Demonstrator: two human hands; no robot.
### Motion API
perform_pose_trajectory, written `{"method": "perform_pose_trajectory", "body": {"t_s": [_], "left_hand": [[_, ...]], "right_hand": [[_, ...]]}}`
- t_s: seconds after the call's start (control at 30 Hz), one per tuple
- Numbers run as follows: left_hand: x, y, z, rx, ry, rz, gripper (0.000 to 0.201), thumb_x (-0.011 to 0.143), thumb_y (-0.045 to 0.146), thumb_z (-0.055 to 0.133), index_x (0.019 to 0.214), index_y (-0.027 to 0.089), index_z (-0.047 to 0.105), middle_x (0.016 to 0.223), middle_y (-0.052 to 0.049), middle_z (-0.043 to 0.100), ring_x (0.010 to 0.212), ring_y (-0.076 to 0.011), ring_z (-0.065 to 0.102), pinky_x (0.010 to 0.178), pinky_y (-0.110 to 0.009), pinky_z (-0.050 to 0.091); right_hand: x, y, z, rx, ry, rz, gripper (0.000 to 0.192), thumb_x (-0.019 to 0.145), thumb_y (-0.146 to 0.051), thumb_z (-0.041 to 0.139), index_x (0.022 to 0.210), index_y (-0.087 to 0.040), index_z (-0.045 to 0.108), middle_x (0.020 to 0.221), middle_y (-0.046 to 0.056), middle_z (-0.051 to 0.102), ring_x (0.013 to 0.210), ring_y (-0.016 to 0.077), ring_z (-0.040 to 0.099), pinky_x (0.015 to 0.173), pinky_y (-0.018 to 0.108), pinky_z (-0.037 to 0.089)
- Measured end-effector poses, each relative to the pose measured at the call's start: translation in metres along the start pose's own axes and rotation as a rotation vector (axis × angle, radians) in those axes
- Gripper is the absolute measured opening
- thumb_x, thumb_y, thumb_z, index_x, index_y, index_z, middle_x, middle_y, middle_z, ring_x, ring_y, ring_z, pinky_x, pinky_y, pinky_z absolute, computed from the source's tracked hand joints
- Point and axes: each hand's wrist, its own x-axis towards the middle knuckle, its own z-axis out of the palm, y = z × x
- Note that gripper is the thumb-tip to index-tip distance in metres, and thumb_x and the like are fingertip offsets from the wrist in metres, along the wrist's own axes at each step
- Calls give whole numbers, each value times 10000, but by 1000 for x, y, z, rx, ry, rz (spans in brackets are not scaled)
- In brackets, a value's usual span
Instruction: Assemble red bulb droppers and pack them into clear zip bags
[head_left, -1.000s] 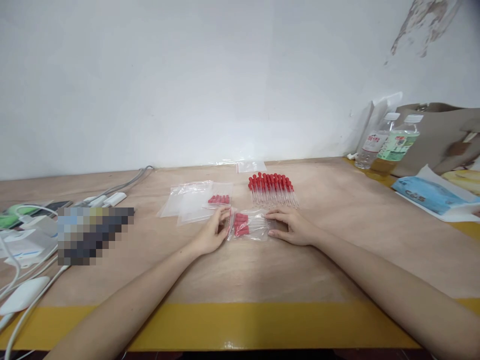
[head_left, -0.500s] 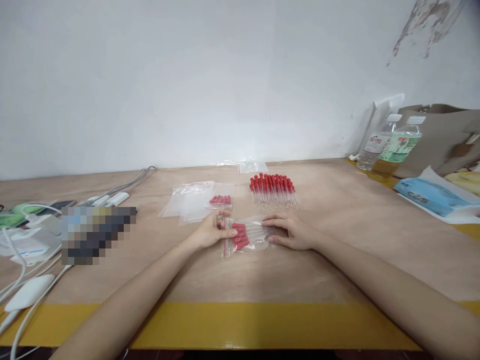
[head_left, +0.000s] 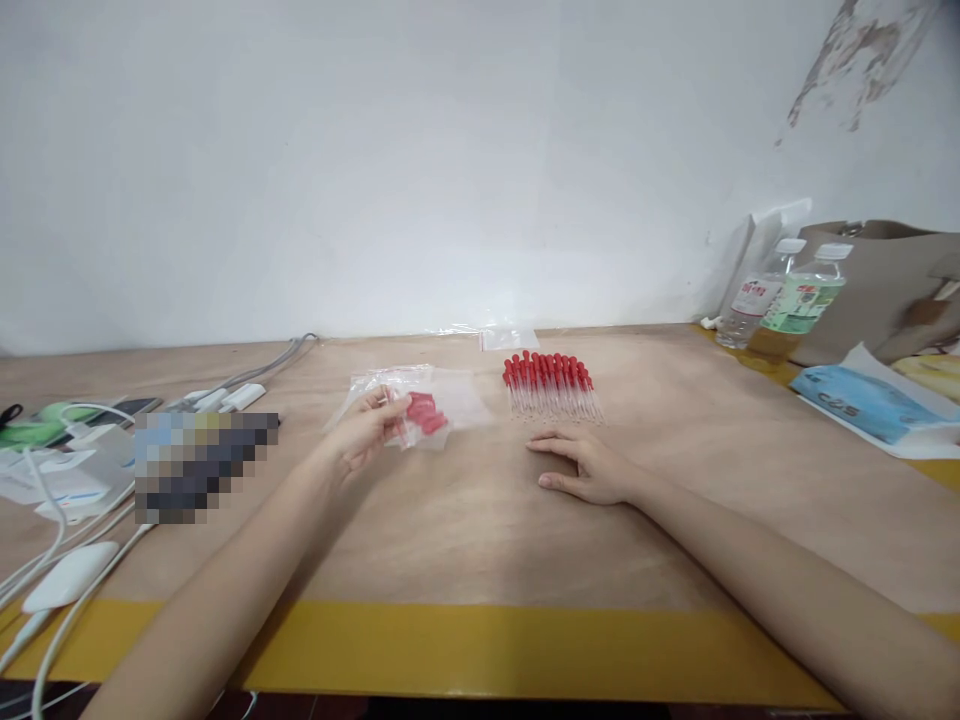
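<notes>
The left hand (head_left: 365,432) is raised a little above the wooden surface (head_left: 480,540), its fingers clamped on the edge of a small clear bag (head_left: 420,415) that holds red-capped droppers; the bag hangs left of centre, over or just beside a heap of clear bags (head_left: 457,392) lying flat farther back, and whether it touches them cannot be told. The right hand (head_left: 585,468) lies palm down on the surface near the middle, fingers stretched out and slightly apart, holding nothing. Just beyond its fingertips, a row of loose droppers (head_left: 550,385) with red bulbs lies side by side, the bulbs toward the far wall. A further clear bag (head_left: 508,338) rests at the far edge by the wall. At the left, white cables (head_left: 52,590) and chargers are spread about; at the far right stand two plastic bottles (head_left: 787,300), with a blue packet (head_left: 862,405) nearer on that side.
</notes>
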Motion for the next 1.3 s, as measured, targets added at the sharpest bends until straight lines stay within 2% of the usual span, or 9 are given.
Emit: {"method": "perform_pose_trajectory", "body": {"t_s": [0.13, 0.33, 0.43, 0.53, 0.67, 0.77, 1.07, 1.2, 1.3], "left_hand": [[42, -7, 11, 24, 284, 68, 108, 721, 89, 581, 732, 127, 481, 780, -58, 628, 707, -119, 631, 674, -247, 530], [78, -31, 23, 233, 453, 1, 316, 632, 80, 648, 837, 143, 416, 794, -45, 564, 729, -163, 619, 652, -307, 510], [70, -31, 4, 398, 500, 3, 468, 533, 180, 737, 876, 159, 418, 869, -70, 553, 902, -256, 577, 752, -376, 463], [57, -26, -25, 871, 513, 14, 431, 547, 337, 714, 849, 162, 461, 1009, -121, 533, 1081, -327, 463, 857, -408, 382], [50, -24, -57, 1215, 536, -81, 591, 568, 471, 654, 1006, 125, 459, 1098, -193, 521, 1050, -343, 490, 763, -377, 420], [53, -27, -68, 1176, 487, -140, 682, 511, 472, 691, 1038, 101, 468, 1000, -173, 594, 866, -294, 593, 639, -326, 449], [46, -19, -76, 1124, 494, -141, 179, 620, 335, 612, 672, 164, 601, 613, -58, 620, 597, -247, 601, 476, -285, 395], [39, -8, -79, 1013, 668, 41, 106, 707, 271, 524, 702, 173, 563, 695, -53, 620, 672, -234, 615, 529, -281, 429], [35, 1, -63, 631, 760, 244, 50, 732, 175, 498, 781, 176, 488, 809, -39, 613, 681, -160, 624, 582, -248, 469]], "right_hand": [[0, -1, -1, 5, 0, -1, 463, 781, -444, 518, 1186, -221, 503, 1184, 94, 494, 1074, 229, 468, 908, 405, 388], [0, -3, -2, -6, -12, -2, 456, 781, -451, 512, 1167, -207, 522, 1164, 100, 504, 1067, 231, 470, 905, 402, 391], [0, -3, -2, -5, -12, -8, 445, 784, -445, 510, 1163, -213, 525, 1161, 96, 504, 1070, 230, 464, 915, 405, 383], [0, -2, -2, -5, -27, 5, 450, 785, -453, 504, 1164, -211, 525, 1167, 94, 499, 1075, 227, 461, 923, 400, 378], [1, -3, -1, -13, -37, 24, 457, 784, -461, 501, 1160, -202, 531, 1169, 95, 497, 1077, 224, 460, 933, 395, 371], [1, -4, -2, -10, -39, 26, 453, 782, -453, 507, 1158, -201, 533, 1165, 97, 500, 1075, 226, 462, 929, 395, 374], [0, -4, -2, -10, -41, 31, 455, 781, -463, 502, 1159, -212, 533, 1168, 95, 499, 1077, 228, 462, 924, 403, 377], [0, -3, -1, -9, -28, 23, 448, 780, -463, 505, 1155, -218, 537, 1161, 94, 505, 1072, 228, 467, 919, 405, 382], [0, -3, -1, 0, -27, 22, 442, 778, -459, 511, 1151, -223, 539, 1160, 91, 509, 1069, 230, 470, 914, 408, 384]]}}
